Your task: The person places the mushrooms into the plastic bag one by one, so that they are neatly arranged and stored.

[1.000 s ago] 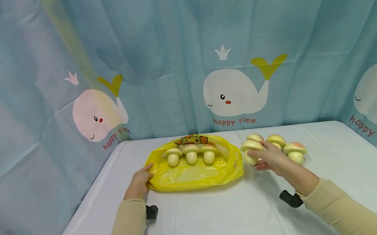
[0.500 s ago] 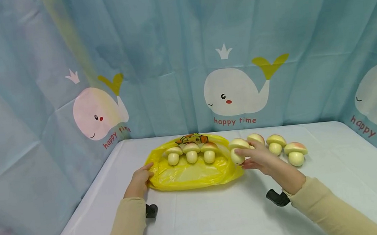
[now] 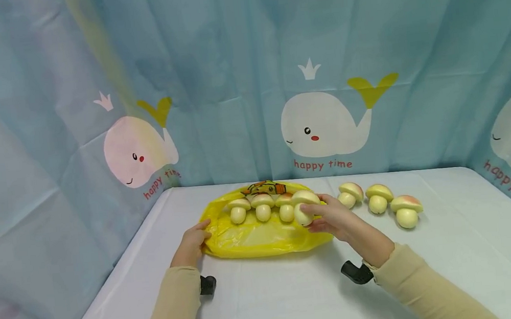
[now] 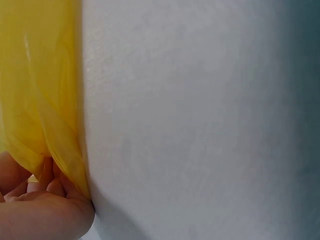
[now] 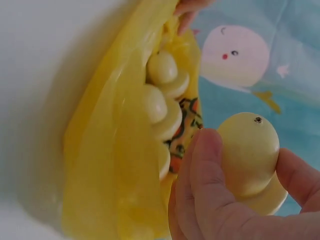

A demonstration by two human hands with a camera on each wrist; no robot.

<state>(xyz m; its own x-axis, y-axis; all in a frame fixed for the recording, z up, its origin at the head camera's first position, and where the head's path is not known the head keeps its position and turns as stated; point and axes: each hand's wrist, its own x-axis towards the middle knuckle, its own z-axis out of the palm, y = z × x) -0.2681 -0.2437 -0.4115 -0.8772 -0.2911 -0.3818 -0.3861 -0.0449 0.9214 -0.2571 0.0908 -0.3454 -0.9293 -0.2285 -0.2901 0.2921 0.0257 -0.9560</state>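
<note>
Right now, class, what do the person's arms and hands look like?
The long, plain beige fabric left sleeve matches the right sleeve. A small, black, curved piece shows beside the left sleeve, and a similar black piece beside the right. The left hand and right hand are bare, without gloves.

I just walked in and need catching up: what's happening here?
A person's left hand holds the left edge of a yellow bag, while the right hand holds a mushroom at its open mouth. Three mushrooms sit inside the bag, and three others are on the white table to the right.
</note>
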